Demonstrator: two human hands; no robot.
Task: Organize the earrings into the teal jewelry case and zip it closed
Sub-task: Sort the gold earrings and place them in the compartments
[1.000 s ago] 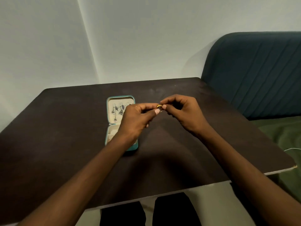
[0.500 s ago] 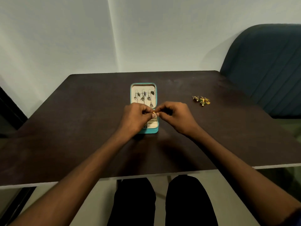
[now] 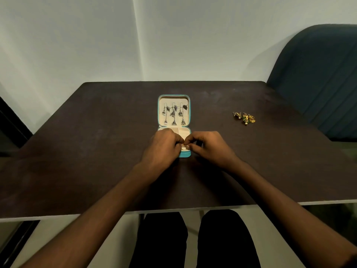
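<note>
Both hands are brought together over the near tray of the small square teal zip-around jewelry case (image 3: 184,154), which lies open on the dark brown bench (image 3: 96,151). The left hand (image 3: 164,146) is curled with its fingers bunched, and the right hand (image 3: 208,147) is curled with thumb and forefinger pinched; between the two sets of fingertips a tiny pale gold piece (image 3: 183,145) is glimpsed, too small for its exact form or for which hand carries it to be told. It is judged to be a small earring being seated in the cream-lined lower half. In the upright cream lid, several dark silver bell-shaped drop earrings (image 3: 173,114) are already hung in rows. A loose cluster of gold and green earrings (image 3: 245,118) is left on the bench, well apart to the right of the case.

For this step to be done well, the piece should be kept low over the tray so that a slip lands inside the case, not on the dark surface. The case should be steadied by one hand while the piece is pressed home by the other. The hanging earrings should be kept clear of the zip track before closing is attempted, and the cluster at the right should be collected first.
</note>
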